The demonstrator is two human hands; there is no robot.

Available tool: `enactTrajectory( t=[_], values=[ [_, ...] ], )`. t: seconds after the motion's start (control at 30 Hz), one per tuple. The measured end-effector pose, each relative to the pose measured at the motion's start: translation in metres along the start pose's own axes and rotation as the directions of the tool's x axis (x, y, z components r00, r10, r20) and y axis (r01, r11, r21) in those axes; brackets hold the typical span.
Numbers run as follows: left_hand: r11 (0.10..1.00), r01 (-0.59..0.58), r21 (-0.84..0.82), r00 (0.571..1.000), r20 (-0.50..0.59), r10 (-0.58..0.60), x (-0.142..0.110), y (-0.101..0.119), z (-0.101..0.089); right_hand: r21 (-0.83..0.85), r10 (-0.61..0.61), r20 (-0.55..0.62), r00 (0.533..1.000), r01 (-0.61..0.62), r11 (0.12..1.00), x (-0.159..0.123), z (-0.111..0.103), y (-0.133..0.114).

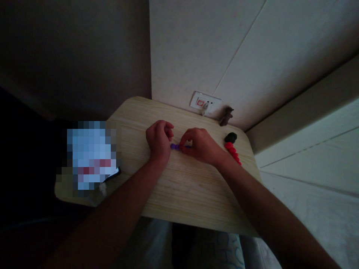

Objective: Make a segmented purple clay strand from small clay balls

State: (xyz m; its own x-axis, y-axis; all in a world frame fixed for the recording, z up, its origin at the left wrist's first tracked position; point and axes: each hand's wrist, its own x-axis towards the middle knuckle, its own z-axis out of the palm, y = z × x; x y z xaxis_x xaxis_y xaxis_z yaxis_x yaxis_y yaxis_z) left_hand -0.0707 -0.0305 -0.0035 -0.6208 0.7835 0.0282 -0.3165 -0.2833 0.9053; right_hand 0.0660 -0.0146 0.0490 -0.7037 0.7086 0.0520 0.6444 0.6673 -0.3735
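Observation:
On the pale wooden table lies a purple, lumpy, clay-like strand [175, 147], partly covered by my right hand. The thumb and fingers of my right hand [198, 144] pinch this strand from above, and a bit of purple shows under the palm. Just beyond the strand's left end, my left hand [159, 140] rests on its edge with the fingers curled in. Whether anything sits inside that curl is hidden. Farther right lie a red twisted strand [232, 152] and, touching its top end, a dark lump [230, 138].
A small brown figure-like piece [226, 116] stands against the wall. Above the table's back edge is a wall socket [205, 102] with a plug in it. A lit screen [91, 155], blurred out, stands at the left of the table [193, 198].

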Motion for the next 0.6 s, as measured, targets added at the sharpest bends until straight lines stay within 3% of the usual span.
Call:
enactTrajectory(
  t=[0.37, 0.6],
  values=[
    [1.0, 0.023, -0.014, 1.0, -0.001, -0.023, 0.0, 0.0, 0.0, -0.034, 0.007, -0.032, 0.999, -0.008, 0.999, -0.003, -0.001, 0.001],
    [1.0, 0.014, -0.004, 1.0, -0.001, -0.014, 0.0, 0.0, -0.001, 0.082, 0.022, -0.2, 0.98, -0.005, 0.997, -0.015, -0.01, 0.007]
  ],
)
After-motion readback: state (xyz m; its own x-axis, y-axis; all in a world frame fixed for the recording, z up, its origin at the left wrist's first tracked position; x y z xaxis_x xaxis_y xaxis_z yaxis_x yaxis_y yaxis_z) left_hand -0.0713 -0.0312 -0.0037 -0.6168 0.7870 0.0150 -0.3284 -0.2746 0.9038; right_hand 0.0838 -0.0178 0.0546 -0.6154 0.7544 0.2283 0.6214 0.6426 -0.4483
